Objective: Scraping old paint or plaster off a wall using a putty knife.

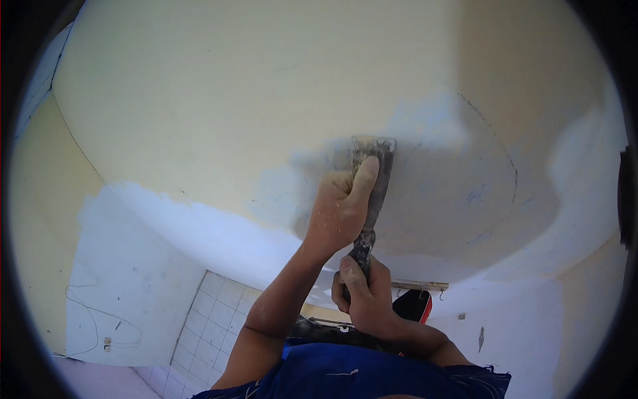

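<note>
Both hands hold one dirty, worn putty knife (380,193), its wide end up against the cream painted wall (219,120). My left hand (339,209) is closed round the blade part, with the thumb laid along its face near the top edge. Lower down, my right hand (369,292) wraps round the dark handle (361,251), thumb on top. Pale dust coats the fingers. Around the blade the wall shows whitish-blue patches (428,120) beside the cream paint. The palms hide part of the knife's sides.
A dark curved line (510,159) runs over the wall at right, partly in shadow. Below hangs a wooden hook rail (419,286) by a black and red item (413,306). White tiles (211,312), a loose cable (93,312) and a socket (107,344) are at lower left.
</note>
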Motion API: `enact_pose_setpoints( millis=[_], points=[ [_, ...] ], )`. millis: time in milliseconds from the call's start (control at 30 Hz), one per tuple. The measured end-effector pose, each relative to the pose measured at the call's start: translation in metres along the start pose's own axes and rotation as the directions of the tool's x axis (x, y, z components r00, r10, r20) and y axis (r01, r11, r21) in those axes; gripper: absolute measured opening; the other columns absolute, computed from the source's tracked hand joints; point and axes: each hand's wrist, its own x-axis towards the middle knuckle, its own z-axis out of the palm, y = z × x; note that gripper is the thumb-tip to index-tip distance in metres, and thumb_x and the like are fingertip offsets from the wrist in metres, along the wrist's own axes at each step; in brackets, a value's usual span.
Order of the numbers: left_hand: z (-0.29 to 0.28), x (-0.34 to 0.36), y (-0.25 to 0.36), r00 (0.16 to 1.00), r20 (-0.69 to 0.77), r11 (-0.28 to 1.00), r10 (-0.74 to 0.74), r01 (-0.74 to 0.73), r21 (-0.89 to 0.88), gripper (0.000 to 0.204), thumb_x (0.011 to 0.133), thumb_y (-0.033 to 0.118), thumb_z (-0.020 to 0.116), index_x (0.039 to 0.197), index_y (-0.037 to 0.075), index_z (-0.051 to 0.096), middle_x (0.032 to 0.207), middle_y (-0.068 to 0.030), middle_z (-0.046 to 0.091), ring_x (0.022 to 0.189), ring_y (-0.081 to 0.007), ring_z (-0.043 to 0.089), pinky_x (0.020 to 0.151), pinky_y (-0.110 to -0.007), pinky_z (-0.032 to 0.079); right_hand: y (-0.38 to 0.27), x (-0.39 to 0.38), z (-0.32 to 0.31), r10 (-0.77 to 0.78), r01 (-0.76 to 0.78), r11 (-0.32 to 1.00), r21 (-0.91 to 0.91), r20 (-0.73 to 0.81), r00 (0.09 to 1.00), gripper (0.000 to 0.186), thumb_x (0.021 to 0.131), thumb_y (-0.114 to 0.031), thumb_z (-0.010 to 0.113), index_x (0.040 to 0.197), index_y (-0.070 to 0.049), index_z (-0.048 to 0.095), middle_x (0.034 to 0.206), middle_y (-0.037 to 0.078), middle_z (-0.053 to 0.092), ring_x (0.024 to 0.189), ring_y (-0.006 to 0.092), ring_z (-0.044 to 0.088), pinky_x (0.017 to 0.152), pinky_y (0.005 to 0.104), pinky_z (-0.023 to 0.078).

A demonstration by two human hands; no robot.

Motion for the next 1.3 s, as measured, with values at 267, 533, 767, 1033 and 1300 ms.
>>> enact_pose_setpoints(
  millis=[267, 533, 767, 1033, 1300],
  points=[
    [-0.004, -0.005, -0.008, 1.000, 0.010, 1.000, -0.026, 0.026, -0.015, 0.053, 0.101, 0.036, 0.052, 0.054, 0.010, 0.049, 0.051, 0.0079, 0.043, 0.044, -0.0011, 0.034, 0.039, -0.023, 0.025, 0.012, 0.003, -0.003, -0.058, 0.059, 0.997, -0.048, 0.011, 0.998, 0.029, 0.102, -0.025, 0.041, 0.082, -0.005, 0.043, 0.052, 0.004, 0.048, 0.040, 0.0077, 0.037, 0.039, 0.0260, 0.029],
    [0.003, -0.003, 0.001, 1.000, 0.007, 0.999, -0.023, 0.024, -0.032, 0.053, 0.101, 0.036, 0.052, 0.055, 0.011, 0.049, 0.051, 0.0071, 0.044, 0.043, -0.0018, 0.036, 0.038, -0.023, 0.027, 0.002, 0.007, -0.001, -0.053, 0.053, 0.999, 0.006, -0.009, 0.999, 0.024, 0.101, -0.019, 0.046, 0.084, -0.002, 0.044, 0.053, 0.000, 0.044, 0.043, 0.0053, 0.037, 0.041, 0.0255, 0.030],
    [0.007, 0.003, 0.015, 1.000, -0.019, 0.998, -0.003, 0.002, -0.063, 0.054, 0.101, 0.035, 0.050, 0.055, 0.008, 0.045, 0.049, 0.0066, 0.041, 0.044, -0.0024, 0.035, 0.039, -0.025, 0.027, -0.003, 0.010, -0.001, -0.122, 0.123, 0.992, -0.019, 0.045, 0.992, 0.030, 0.102, -0.027, 0.043, 0.083, -0.005, 0.043, 0.051, 0.004, 0.046, 0.040, 0.0069, 0.038, 0.038, 0.0253, 0.029],
    [0.002, -0.003, -0.010, 1.000, -0.017, 0.999, 0.015, -0.014, 0.052, 0.053, 0.101, 0.037, 0.052, 0.055, 0.012, 0.042, 0.052, 0.0081, 0.039, 0.045, -0.0016, 0.033, 0.040, -0.024, 0.025, 0.010, 0.003, -0.005, -0.036, 0.036, 0.998, 0.054, -0.002, 0.999, 0.024, 0.102, -0.020, 0.045, 0.086, -0.003, 0.044, 0.053, 0.000, 0.044, 0.044, 0.0047, 0.038, 0.041, 0.0246, 0.029],
    [0.002, -0.004, 0.010, 1.000, 0.009, 1.000, 0.002, -0.002, -0.013, 0.051, 0.101, 0.035, 0.051, 0.056, 0.011, 0.048, 0.052, 0.0078, 0.042, 0.045, -0.0015, 0.035, 0.040, -0.023, 0.026, 0.004, 0.005, -0.003, -0.069, 0.068, 0.997, 0.026, 0.038, 0.997, 0.023, 0.102, -0.019, 0.044, 0.086, -0.002, 0.044, 0.053, 0.000, 0.046, 0.044, 0.0052, 0.038, 0.041, 0.0248, 0.031]
  ],
)
